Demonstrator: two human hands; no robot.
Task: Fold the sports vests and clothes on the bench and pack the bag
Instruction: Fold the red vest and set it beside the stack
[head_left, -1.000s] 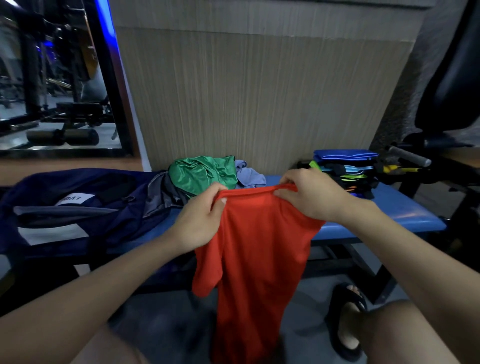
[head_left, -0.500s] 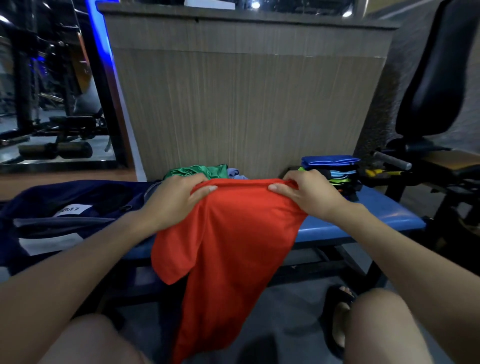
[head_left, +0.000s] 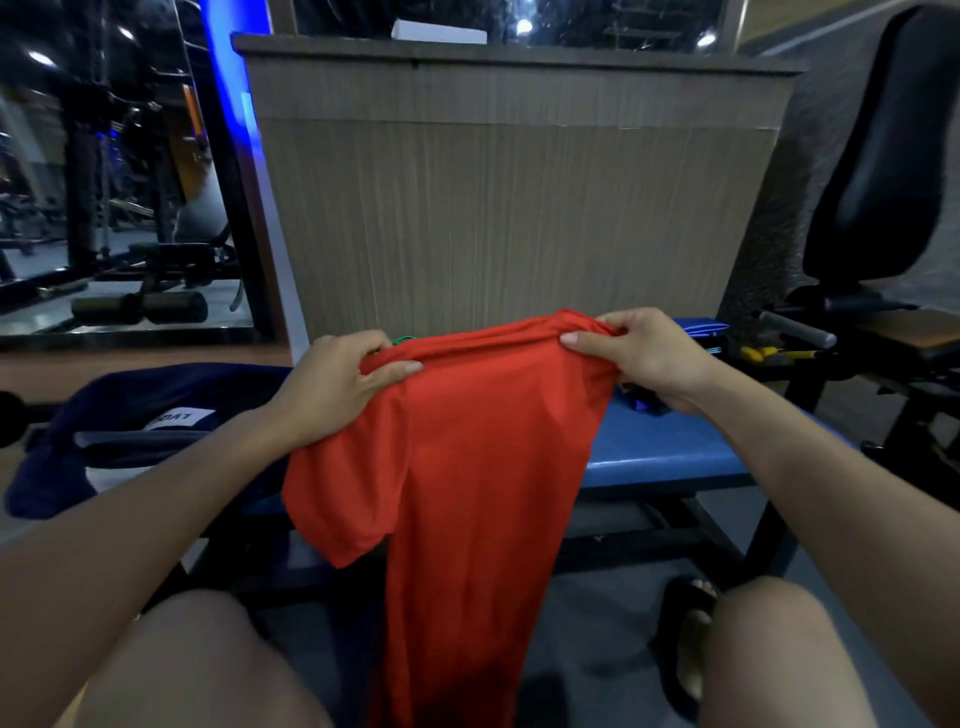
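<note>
Now your left grip (head_left: 337, 384) and right grip (head_left: 644, 358) each pinch the red shirt (head_left: 467, 467) by its top edge, hanging above the blue worktop (head_left: 670, 452); the navy bag (head_left: 171, 405) lies left, contents unclear.

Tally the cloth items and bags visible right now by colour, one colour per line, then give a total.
Red: 1, the red shirt, gripped at its top edge by the left hand and right hand.
Navy: 1, the bag on the blue bench.
Green: 1, a green garment, mostly hidden.
Mixed colours: 1 folded stack, its pieces too hidden to count.
Total: 4
</note>
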